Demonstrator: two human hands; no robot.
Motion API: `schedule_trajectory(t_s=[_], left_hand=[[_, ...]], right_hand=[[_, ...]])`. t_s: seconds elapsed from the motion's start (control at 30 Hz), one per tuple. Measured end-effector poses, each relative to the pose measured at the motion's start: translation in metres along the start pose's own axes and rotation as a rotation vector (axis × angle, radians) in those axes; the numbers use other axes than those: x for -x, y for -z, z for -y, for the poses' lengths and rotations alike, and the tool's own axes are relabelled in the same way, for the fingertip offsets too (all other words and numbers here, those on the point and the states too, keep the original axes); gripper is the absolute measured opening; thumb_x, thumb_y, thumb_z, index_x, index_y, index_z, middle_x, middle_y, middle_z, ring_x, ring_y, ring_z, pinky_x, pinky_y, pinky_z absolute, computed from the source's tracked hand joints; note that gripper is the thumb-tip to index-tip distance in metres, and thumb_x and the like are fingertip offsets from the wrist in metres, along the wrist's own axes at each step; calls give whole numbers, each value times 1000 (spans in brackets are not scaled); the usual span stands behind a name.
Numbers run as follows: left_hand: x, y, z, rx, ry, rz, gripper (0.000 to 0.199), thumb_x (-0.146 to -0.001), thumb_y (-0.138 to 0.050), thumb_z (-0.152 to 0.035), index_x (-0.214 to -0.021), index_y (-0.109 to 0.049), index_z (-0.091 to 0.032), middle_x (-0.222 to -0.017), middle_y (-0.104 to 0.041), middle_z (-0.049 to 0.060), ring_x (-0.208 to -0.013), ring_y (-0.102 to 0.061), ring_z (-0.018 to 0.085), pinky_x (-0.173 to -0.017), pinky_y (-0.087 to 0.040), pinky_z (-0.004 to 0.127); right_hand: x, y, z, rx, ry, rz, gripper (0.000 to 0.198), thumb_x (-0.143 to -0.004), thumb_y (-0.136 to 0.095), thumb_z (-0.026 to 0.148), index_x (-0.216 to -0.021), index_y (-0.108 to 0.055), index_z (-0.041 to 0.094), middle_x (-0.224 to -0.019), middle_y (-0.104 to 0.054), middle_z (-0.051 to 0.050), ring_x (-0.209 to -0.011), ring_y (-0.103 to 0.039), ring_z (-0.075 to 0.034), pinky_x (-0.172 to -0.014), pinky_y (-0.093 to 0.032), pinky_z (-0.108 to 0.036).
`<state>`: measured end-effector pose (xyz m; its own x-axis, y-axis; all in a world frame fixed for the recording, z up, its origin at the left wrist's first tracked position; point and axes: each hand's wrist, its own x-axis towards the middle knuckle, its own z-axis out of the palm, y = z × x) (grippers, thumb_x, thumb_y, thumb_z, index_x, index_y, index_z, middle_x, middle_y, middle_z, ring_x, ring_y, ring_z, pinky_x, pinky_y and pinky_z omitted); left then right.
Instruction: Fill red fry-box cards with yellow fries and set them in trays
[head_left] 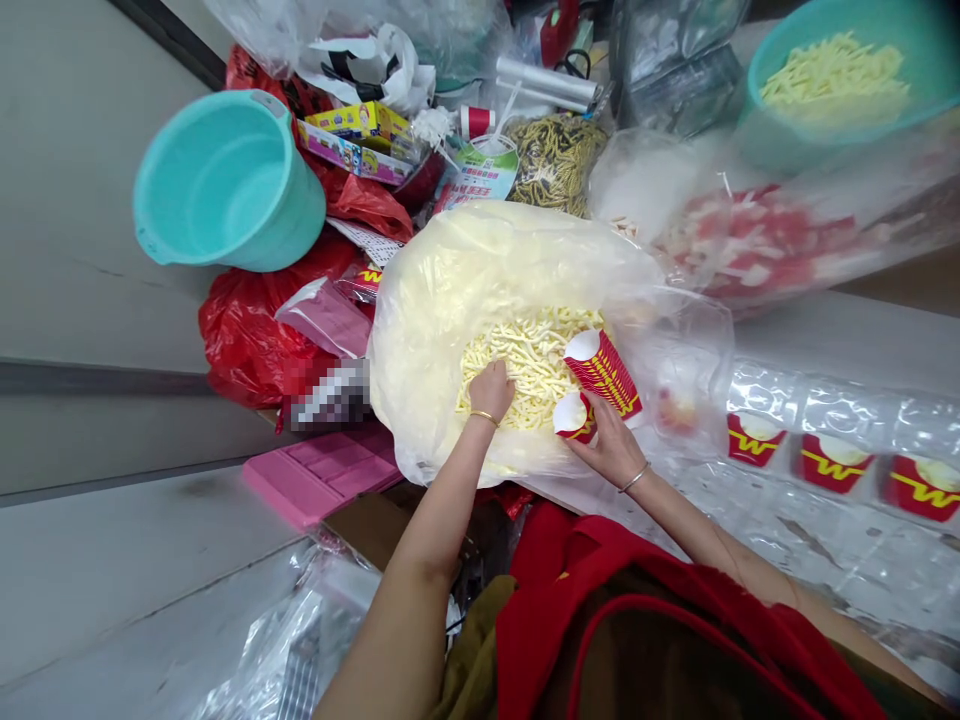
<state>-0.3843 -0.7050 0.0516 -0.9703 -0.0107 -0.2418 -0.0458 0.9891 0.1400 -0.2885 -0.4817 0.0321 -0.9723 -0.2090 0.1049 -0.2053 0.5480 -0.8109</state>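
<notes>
A large translucent plastic bag point(427, 300) lies wide open in front of me, with a heap of pale yellow fry-shaped sticks point(536, 350) inside. My left hand point(493, 392) is down in the heap, its fingers curled closed around some sticks; the fingertips are hidden. Between the thumb and fingers of my right hand point(611, 445) is a small red fry carton point(574, 415) with a yellow zigzag and a white inside, tilted toward the left hand. Just beyond it, a nested stack of the same fry cartons point(604, 372) lies on the bag's right side.
Filled cartons in clear packs point(836, 460) stand in a row at right. A teal bucket point(217, 180) stands at left, a teal basin point(780, 110) with sticks at back right. Boxes point(360, 125), a red bag point(247, 330) and a pink plastic piece point(322, 475) crowd around.
</notes>
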Motion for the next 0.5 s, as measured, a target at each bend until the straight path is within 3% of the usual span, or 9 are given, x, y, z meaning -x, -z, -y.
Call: schedule_trajectory(t_s=[0.07, 0.17, 0.23, 0.33, 0.5], left_hand=[[1, -5, 3, 185, 19, -43, 8, -80, -56, -26, -82, -57, -18, -74, -57, 3, -71, -55, 16, -63, -38, 25], [7, -4, 8, 642, 122, -95, 25, -77, -59, -34, -62, -46, -18, -54, -43, -4, -53, -44, 10, -55, -32, 22], [13, -1, 11, 961, 257, -42, 33, -73, -63, -36, -57, -40, -18, -50, -39, -6, -47, -38, 7, -49, -29, 20], [22, 9, 10, 1225, 398, 82, 37, -68, -66, -39, -57, -38, -18, -50, -41, -6, -42, -34, 5, -43, -24, 19], [41, 24, -11, 1557, 368, 288, 35, -67, -70, -37, -65, -42, -17, -57, -42, -6, -44, -36, 2, -43, -21, 17]], right_hand=[[-1, 2, 1, 6, -13, 4, 74, -78, -63, 39, -139, -26, 16, -129, -47, -17, -120, -46, -29, -101, -42, -48], [-3, 3, 1, 16, -32, 9, 74, -79, -63, 41, -138, -28, 15, -128, -47, -17, -120, -46, -29, -102, -41, -47], [-6, 2, 0, 21, -30, 21, 74, -78, -63, 41, -138, -28, 15, -128, -48, -17, -119, -47, -29, -102, -41, -46], [-10, -2, -1, 32, -18, 47, 75, -77, -64, 41, -138, -28, 15, -128, -48, -17, -119, -47, -30, -101, -41, -47], [-18, -13, 12, 25, 16, 62, 72, -78, -63, 40, -137, -28, 17, -127, -48, -17, -118, -47, -32, -99, -42, -51]])
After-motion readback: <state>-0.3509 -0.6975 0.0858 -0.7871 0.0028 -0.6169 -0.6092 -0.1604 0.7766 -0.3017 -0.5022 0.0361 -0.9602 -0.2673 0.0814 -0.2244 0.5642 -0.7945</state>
